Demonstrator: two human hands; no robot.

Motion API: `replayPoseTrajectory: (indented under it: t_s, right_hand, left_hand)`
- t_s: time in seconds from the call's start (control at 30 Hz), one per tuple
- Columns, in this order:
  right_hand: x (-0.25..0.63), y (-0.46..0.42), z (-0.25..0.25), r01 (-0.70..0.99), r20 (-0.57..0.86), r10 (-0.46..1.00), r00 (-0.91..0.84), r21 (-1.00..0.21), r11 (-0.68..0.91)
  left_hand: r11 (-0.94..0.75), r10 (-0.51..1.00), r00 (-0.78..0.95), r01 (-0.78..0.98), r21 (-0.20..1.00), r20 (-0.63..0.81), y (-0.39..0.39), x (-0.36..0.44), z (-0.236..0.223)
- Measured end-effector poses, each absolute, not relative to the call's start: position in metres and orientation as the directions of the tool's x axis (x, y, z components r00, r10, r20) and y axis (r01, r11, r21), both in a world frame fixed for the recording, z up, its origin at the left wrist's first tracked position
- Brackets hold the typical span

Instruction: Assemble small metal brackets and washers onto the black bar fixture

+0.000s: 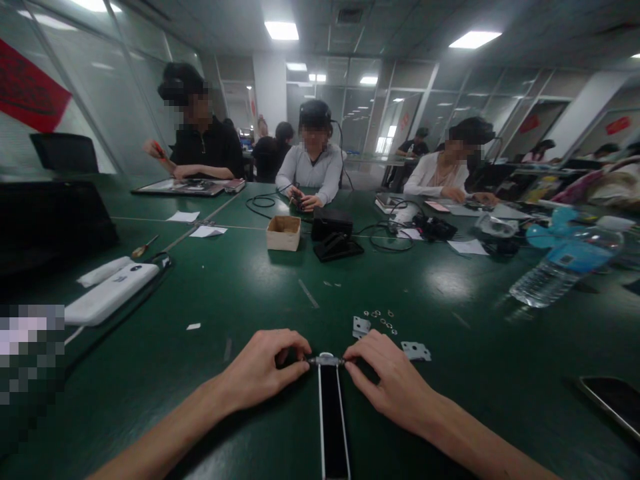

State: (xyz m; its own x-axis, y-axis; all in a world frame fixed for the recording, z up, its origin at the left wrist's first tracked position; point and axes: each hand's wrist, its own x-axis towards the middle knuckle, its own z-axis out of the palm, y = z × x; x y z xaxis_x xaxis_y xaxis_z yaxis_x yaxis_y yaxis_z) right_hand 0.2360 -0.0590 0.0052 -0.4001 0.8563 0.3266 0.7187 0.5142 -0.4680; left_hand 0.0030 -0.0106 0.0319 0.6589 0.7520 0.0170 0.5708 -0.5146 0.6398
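A long, narrow black bar with pale metal edges (334,420) runs from the bottom of the view toward the middle of the table. Across its far end sits a short grey metal crosspiece (327,360), with a thin rod end sticking out on each side. My left hand (273,363) pinches the left rod end between thumb and forefinger. At the opposite side, my right hand (383,373) has its thumb and fingertips closed on the right rod end. Just beyond my right hand lie two small metal brackets, one bracket (361,325) partly behind my fingers and the other bracket (416,351) further right.
Several small metal rings (384,321) lie past the brackets. Farther off are a small open box (283,235) and a black stand (337,247). A water bottle (560,267) and a phone (613,403) are at right, a white power bank (113,293) at left. Co-workers sit opposite.
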Motion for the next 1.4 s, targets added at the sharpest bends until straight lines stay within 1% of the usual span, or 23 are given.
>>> replayPoseTrajectory:
  t_s: [0.13, 0.53, 0.97, 1.27, 1.4]
  right_hand:
    - [0.237, -0.059, 0.004, 0.716, 0.314, 0.861, -0.399, -0.480, 0.507]
    - [0.236, -0.060, 0.004, 0.710, 0.313, 0.862, -0.400, -0.489, 0.507]
    - [0.235, -0.059, 0.005, 0.710, 0.358, 0.841, -0.406, -0.456, 0.537]
    - [0.235, -0.059, 0.007, 0.717, 0.319, 0.857, -0.404, -0.472, 0.514]
    - [0.235, -0.060, 0.007, 0.722, 0.326, 0.857, -0.399, -0.464, 0.513]
  left_hand:
    - [-0.516, 0.754, 0.657, 0.574, 0.636, 0.020, -0.009, 0.002, 0.028]
    - [-0.446, 0.797, 0.605, 0.588, 0.675, 0.001, -0.010, 0.005, 0.025]
    - [-0.492, 0.779, 0.627, 0.591, 0.639, 0.020, -0.012, 0.008, 0.023]
    - [-0.505, 0.781, 0.623, 0.594, 0.626, 0.040, -0.013, 0.007, 0.022]
    - [-0.518, 0.775, 0.630, 0.585, 0.624, 0.052, -0.014, 0.008, 0.022]
